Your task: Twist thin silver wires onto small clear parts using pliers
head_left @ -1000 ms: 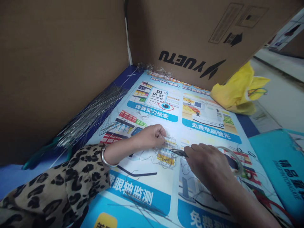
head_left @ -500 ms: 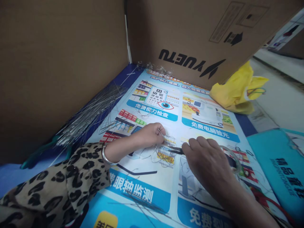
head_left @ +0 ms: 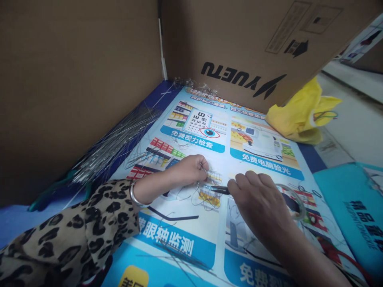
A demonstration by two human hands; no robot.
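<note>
Between the fingers of my left hand (head_left: 194, 169) is pinched a tangle of thin bent wire (head_left: 209, 197), its loops spreading over the printed poster (head_left: 229, 159). My right hand (head_left: 257, 199) is wrapped round a pair of pliers (head_left: 220, 190). Their dark, pointed jaws reach left to the wire, close to my left fingertips. The handles are mostly covered by my palm. Whether the jaws grip a strand is too fine to make out.
A bundle of straight wires (head_left: 110, 147) lies at the left along a cardboard wall (head_left: 74, 79). Wire pieces (head_left: 206, 89) lie by the back cardboard box (head_left: 239, 44). A yellow bag (head_left: 295, 115) and a teal box (head_left: 353, 211) stand right. A clear tape roll (head_left: 299, 205) is behind my right wrist.
The pliers' jaws look more closed than half a second ago. My right hand has shifted slightly left; my left hand keeps its place at the wire.
</note>
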